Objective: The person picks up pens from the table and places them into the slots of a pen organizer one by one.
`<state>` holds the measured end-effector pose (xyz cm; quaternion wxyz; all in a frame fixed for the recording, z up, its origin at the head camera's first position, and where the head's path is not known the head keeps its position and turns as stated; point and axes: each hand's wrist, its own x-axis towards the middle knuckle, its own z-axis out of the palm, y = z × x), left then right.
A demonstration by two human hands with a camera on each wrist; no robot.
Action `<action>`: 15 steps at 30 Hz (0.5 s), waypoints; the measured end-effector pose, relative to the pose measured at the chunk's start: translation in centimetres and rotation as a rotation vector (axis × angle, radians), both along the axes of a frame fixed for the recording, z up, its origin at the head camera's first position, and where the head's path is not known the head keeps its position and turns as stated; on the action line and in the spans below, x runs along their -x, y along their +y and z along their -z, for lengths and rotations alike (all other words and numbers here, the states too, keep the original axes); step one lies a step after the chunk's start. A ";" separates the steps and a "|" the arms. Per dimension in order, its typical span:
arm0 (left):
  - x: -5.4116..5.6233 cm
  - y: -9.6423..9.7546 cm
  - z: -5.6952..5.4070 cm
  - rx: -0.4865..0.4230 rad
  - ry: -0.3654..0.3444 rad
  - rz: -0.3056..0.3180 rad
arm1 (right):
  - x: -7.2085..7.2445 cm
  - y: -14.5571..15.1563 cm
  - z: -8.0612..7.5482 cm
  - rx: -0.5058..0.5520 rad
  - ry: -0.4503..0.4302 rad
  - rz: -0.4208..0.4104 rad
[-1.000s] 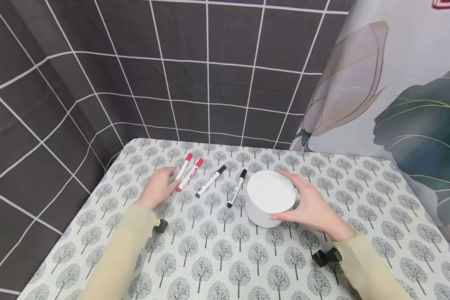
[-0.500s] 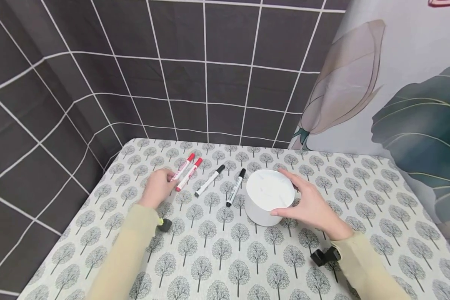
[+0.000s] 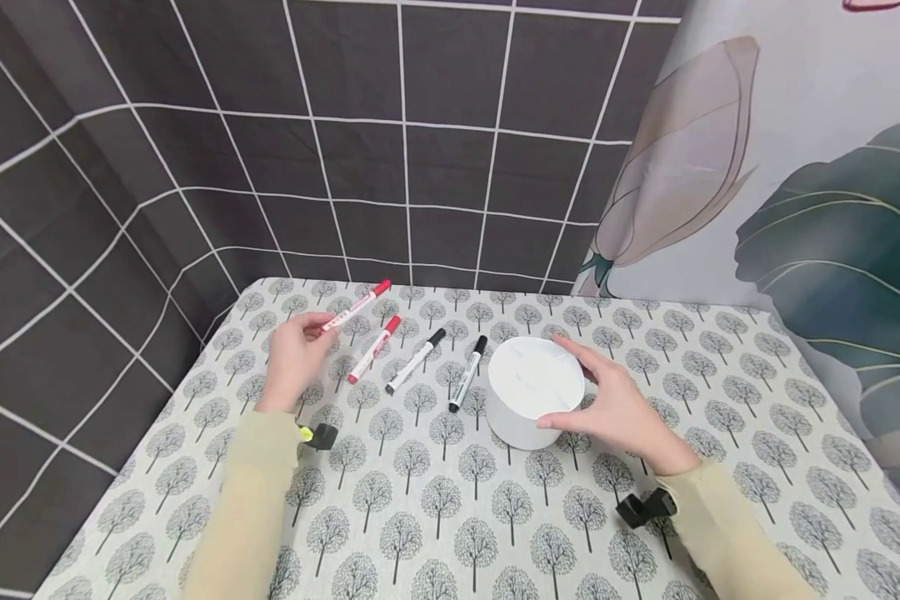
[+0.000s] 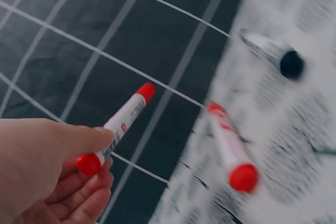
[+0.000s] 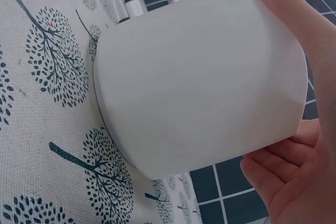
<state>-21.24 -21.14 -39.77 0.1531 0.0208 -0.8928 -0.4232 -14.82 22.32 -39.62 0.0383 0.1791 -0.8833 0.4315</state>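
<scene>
Currently, on the head view, I see the left hand pinching a red-capped marker, fingers narrow around its near end, the cap pointing away to the right. On the desk, on tree-print cloth, lie a second red marker and two black-capped markers, slanting and apart. Just right of them, the right hand grips a white round container, thumb and fingers set wide across it. Through the left wrist camera I get the thumb pressing the raised marker near its red end; the second red marker, blurred, lies beyond on the cloth. On the right wrist feed, the container's wall fills my middle, fingers at two sides.
</scene>
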 end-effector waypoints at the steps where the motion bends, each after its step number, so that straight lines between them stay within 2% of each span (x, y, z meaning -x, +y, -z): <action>1: 0.0 0.0 -0.4 -0.037 0.015 -0.004 | 0.0 0.0 0.0 0.004 -0.001 -0.004; 6: -0.3 0.5 -1.9 -0.200 0.061 -0.015 | 0.0 -0.1 0.0 0.021 -0.018 -0.008; 9: -0.4 0.8 -2.6 -0.266 0.092 -0.014 | 0.0 -0.1 -0.1 0.025 -0.021 -0.010; 12: -0.5 1.4 -3.2 -0.338 0.132 0.005 | 0.0 -0.1 -0.1 0.025 -0.015 -0.013; 15: -0.6 2.2 -3.8 -0.419 0.169 0.050 | 0.0 -0.1 -0.1 0.027 -0.012 -0.016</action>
